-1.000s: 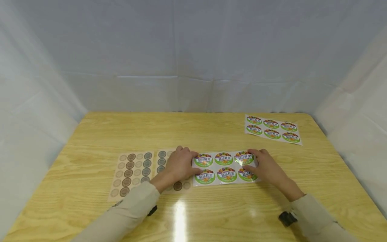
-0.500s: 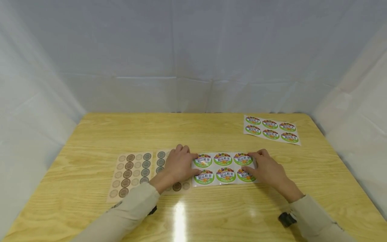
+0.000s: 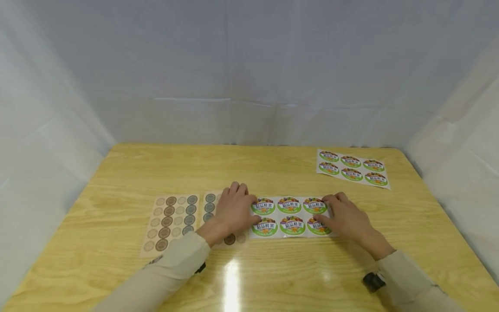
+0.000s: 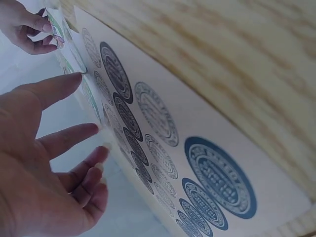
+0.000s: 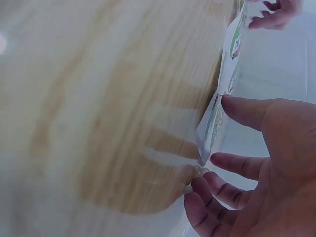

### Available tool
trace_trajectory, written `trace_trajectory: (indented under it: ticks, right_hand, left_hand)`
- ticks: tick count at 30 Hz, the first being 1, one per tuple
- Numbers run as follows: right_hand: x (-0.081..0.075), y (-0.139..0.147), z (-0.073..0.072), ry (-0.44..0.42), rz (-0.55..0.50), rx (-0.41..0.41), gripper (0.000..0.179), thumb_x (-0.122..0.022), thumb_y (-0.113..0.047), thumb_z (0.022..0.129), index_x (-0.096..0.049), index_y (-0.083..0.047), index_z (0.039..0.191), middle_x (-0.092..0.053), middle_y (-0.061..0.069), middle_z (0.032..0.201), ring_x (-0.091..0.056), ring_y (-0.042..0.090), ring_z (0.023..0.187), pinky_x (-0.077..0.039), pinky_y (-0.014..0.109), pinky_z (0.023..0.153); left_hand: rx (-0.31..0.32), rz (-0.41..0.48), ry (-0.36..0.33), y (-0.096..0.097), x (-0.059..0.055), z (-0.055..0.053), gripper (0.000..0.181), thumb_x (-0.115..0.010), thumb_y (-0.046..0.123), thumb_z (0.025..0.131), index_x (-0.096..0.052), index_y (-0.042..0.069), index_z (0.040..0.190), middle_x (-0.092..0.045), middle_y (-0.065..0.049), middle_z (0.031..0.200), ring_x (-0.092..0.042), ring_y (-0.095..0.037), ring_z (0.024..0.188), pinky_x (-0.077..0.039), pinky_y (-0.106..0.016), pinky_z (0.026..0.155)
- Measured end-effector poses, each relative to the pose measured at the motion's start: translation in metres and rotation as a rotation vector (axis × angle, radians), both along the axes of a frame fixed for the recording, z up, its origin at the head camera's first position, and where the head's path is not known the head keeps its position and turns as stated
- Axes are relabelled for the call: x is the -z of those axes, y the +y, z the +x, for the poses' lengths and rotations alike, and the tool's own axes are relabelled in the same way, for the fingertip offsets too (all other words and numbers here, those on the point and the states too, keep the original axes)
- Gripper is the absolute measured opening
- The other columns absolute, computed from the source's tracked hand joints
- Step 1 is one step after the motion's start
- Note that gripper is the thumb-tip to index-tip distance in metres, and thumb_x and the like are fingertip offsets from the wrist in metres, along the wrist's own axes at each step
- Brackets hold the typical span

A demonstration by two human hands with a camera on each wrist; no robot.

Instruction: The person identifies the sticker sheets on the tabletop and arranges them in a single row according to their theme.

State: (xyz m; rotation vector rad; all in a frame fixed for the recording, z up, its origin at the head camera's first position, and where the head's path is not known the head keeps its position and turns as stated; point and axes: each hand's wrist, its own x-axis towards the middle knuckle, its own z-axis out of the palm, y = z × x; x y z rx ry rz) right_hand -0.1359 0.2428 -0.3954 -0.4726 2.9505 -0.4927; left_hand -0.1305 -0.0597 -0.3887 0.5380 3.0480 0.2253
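A glossy white sheet of oval, fruit-patterned stickers (image 3: pixel 291 213) lies mid-table between both hands in the head view. My left hand (image 3: pixel 234 211) touches its left end with thumb and index finger, the other fingers spread loosely over a beige sheet of round stamp-like stickers (image 4: pixel 163 133). At the opposite end, my right hand (image 3: pixel 348 219) rests its thumb on the printed face and its index finger near the far corner. In the right wrist view, the sticker sheet's edge bends up slightly beside the thumb, and the other fingertips (image 5: pixel 197 197) rest on the tabletop.
Another sheet of oval stickers (image 3: pixel 351 168) lies at the back right of the wooden table (image 3: pixel 296 277). Left of the hands is a second beige sheet of round stickers (image 3: pixel 171 223). White sheeting (image 3: pixel 249 86) hangs behind the table and on both sides.
Both hands stay at the ends of the oval-sticker sheet, with only slight finger movement. The head view shifts a little.
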Motion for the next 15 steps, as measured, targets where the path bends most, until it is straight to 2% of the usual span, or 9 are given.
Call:
trace_trajectory:
  ticks: [4, 8, 12, 15]
  right_hand:
    - [-0.001, 0.005, -0.004, -0.062, 0.0, -0.016, 0.059, -0.059, -0.047, 0.092, -0.053, -0.003, 0.131, -0.047, 0.021, 0.119, -0.053, 0.02, 0.077, -0.041, 0.033, 0.051]
    - [-0.006, 0.013, -0.011, -0.103, -0.041, -0.024, 0.062, -0.052, -0.05, 0.095, -0.051, 0.0, 0.133, -0.051, 0.019, 0.115, -0.057, 0.026, 0.088, -0.049, 0.04, 0.063]
    - [-0.011, 0.026, -0.02, -0.113, -0.145, -0.04, 0.058, -0.05, -0.043, 0.098, -0.049, 0.005, 0.132, -0.055, 0.021, 0.114, -0.059, 0.031, 0.094, -0.05, 0.046, 0.072]
    - [-0.012, 0.038, -0.027, -0.123, -0.224, -0.039, 0.056, -0.049, -0.04, 0.1, -0.048, 0.006, 0.133, -0.056, 0.023, 0.116, -0.059, 0.034, 0.096, -0.051, 0.045, 0.074]
  left_hand:
    - [0.015, 0.014, 0.052, 0.001, -0.001, -0.001, 0.042, -0.069, 0.047, 0.083, -0.068, 0.019, 0.115, -0.048, -0.002, 0.102, -0.039, -0.022, 0.096, -0.036, -0.041, 0.085]
    - [0.018, 0.08, 0.06, 0.002, -0.004, -0.002, 0.043, -0.064, 0.042, 0.09, -0.064, 0.016, 0.123, -0.053, -0.005, 0.114, -0.048, -0.025, 0.103, -0.042, -0.043, 0.085]
    - [0.037, 0.204, 0.04, 0.003, -0.007, -0.008, 0.041, -0.062, 0.034, 0.092, -0.06, 0.012, 0.127, -0.055, -0.008, 0.118, -0.052, -0.027, 0.104, -0.047, -0.041, 0.082]
    - [0.052, 0.312, -0.017, 0.007, -0.007, -0.014, 0.043, -0.063, 0.032, 0.093, -0.057, 0.012, 0.131, -0.054, -0.01, 0.12, -0.053, -0.026, 0.103, -0.048, -0.039, 0.078]
